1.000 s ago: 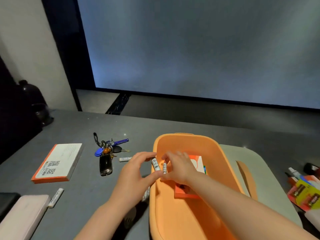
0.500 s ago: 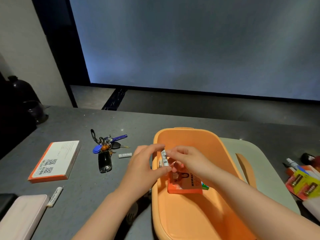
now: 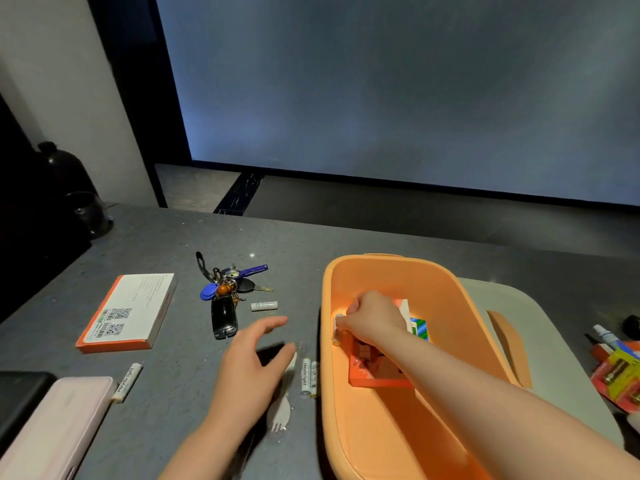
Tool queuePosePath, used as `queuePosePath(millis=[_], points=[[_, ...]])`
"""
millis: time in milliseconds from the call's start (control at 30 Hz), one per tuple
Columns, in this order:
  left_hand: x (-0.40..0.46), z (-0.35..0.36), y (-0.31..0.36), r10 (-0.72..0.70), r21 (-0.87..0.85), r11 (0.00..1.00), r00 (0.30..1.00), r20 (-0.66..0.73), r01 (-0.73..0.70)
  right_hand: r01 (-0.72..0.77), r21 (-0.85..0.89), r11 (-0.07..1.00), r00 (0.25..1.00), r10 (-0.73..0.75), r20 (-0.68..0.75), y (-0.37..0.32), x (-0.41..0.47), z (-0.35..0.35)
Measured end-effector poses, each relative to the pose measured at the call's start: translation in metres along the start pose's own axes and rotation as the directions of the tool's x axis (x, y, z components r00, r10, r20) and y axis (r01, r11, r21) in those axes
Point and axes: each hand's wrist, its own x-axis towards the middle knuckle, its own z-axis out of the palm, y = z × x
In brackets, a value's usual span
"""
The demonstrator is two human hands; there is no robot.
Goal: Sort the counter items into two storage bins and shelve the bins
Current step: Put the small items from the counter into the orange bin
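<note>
At the far left edge you have a pale pink case with a lone battery lying just beside its corner, and beyond them an orange-edged box flat on the grey counter. Next comes the key bunch with another loose battery just to its right. Your left hand has let go of the batteries it was helping to hold half a second ago; it has come back out over the counter, fingers spread and relaxed, holding nothing, above a white plastic fork. Two more batteries lie side by side between that fork and the wall of the orange bin, close to it. Your right hand has gone down inside the bin, fingers curled around the held batteries, just above the orange packet already in there. Whether they are released yet you cannot tell. The handover is done, so the drop looks imminent and your free hand seems placed to gather the pair by the bin next. Behind sits the grey-green bin; at the far right, a battery pack and pen wait unsorted
</note>
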Motion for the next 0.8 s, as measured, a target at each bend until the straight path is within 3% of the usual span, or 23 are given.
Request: queuePosePath(millis=[167,267,400,500,600,700,800], points=[[-0.028,-0.030,-0.040,-0.131,-0.018,0.991,0.988,-0.086,0.130,0.107,-0.200,0.974,0.991,-0.120,-0.054,-0.006,0.002,0.018],[-0.042,-0.057,-0.064,-0.098,0.084,0.990,0.976,-0.194,0.116,0.118,-0.140,0.983,0.990,-0.127,-0.059,-0.001,-0.007,0.007],[-0.038,-0.101,-0.085,0.029,0.356,0.932,0.966,-0.257,0.067,0.183,0.035,0.983,0.977,-0.177,-0.121,-0.004,-0.039,-0.029],[-0.020,-0.133,-0.094,0.121,0.611,0.790,0.989,-0.083,-0.046,0.309,0.175,0.935,0.933,-0.262,-0.248,-0.023,-0.078,-0.049],[-0.006,-0.148,-0.095,-0.029,0.755,0.650,0.990,0.136,-0.085,0.451,0.280,0.847,0.869,-0.345,-0.355,-0.052,-0.126,-0.049],[-0.003,-0.150,-0.097,-0.076,0.702,0.707,0.979,0.190,-0.081,0.562,0.343,0.753,0.817,-0.438,-0.375,-0.076,-0.162,-0.023],[-0.006,-0.148,-0.102,-0.031,0.671,0.734,0.983,0.181,-0.101,0.548,0.359,0.756,0.836,-0.485,-0.256,-0.083,-0.170,0.024]])
